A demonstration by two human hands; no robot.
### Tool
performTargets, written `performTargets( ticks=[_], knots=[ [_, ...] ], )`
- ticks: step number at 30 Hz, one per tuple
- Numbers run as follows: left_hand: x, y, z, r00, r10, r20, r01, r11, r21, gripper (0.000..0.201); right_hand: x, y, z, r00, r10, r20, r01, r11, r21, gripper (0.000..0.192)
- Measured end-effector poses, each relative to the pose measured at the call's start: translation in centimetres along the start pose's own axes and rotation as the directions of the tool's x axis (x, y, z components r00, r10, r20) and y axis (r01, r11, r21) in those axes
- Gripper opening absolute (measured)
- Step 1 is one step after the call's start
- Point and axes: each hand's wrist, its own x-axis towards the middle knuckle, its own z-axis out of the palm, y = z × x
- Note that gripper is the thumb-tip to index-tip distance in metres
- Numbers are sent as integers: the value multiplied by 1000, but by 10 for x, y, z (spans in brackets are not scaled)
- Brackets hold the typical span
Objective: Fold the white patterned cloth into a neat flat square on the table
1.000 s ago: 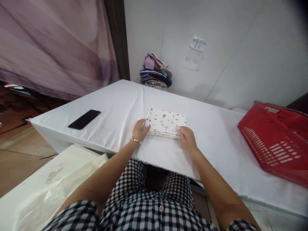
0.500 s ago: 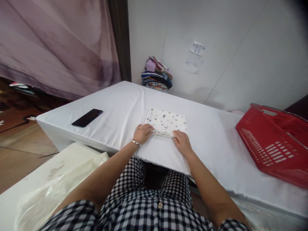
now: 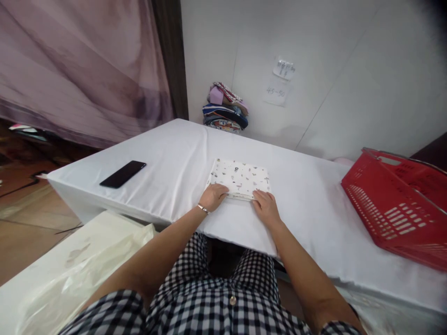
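Head view; hands (image 3: 213,197) (image 3: 266,207) on cloth (image 3: 240,177)

Left hand (image 3: 213,197) shifted inward, right hand (image 3: 266,207) closer to it

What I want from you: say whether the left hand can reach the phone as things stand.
Probably yes: only tablecloth shows between the left hand and the phone, though the hand would likely have to leave the folded cloth first.
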Motion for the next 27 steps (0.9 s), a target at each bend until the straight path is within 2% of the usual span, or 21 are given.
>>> performTargets(
  ticks=[4, 9, 12, 15, 17, 20, 22, 24, 27],
  knots=[
    [-1, -4, -3, 998, 33, -53, -35, 998, -48, 23, -5, 8, -2, 995, 95, -31, -95, 995, 6, 31],
    [17, -2, -13, 994, -102, -41, 100, 994, -46, 32, -2, 2, -5, 987, 157, -29, -156, 987, 31, 29],
    [27, -5, -11, 986, -151, -64, 155, 986, 56, 30, 5, -3, -14, 982, 187, 37, -189, 981, 41, 29],
    [28, -8, -3, 981, -196, 12, 190, 961, 201, 37, 22, -2, -22, 972, 208, 109, -214, 976, 40, 35],
    [26, -9, 3, 972, -225, 62, 200, 941, 274, 39, 42, 3, -24, 970, 223, 99, -227, 973, 30, 33],
    [23, -8, 7, 966, -240, 98, 198, 928, 316, 42, 79, 15, -17, 967, 239, 91, -238, 971, -17, 36],
    [21, -7, 6, 963, -244, 111, 199, 928, 316, 43, 98, 26, -7, 956, 255, 146, -244, 965, -94, 45],
    [19, -6, 5, 961, -249, 117, 203, 928, 311, 42, 108, 36, 5, 919, 316, 235, -276, 943, -188, 52],
    [21, -4, -1, 957, -259, 129, 211, 931, 298, 41, 106, 51, 23, 849, 414, 328, -344, 905, -251, 56]
  ],
)
